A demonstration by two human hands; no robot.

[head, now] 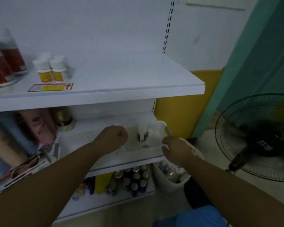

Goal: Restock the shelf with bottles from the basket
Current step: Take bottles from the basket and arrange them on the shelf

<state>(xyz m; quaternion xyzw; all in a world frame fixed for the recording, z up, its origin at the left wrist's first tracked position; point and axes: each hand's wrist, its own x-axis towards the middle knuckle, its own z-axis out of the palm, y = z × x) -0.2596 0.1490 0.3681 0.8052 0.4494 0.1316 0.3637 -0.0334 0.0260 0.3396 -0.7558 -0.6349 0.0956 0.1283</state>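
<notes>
On the middle shelf (88, 135), white bottles (144, 134) stand upright between my hands: 3 o'clock from the left hand (115, 136), 11 o'clock from the right hand (174, 148), which looks nearer. Left fingers are balled up, can't tell what's inside; right ones are loosely curled and empty. The basket (162, 182) sits at 6 o'clock of the right.

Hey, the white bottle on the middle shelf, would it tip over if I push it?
The bottle stands upright and narrow, so a high push would probably tip it. It looks like smooth plastic, so likely light and slippery.
</notes>
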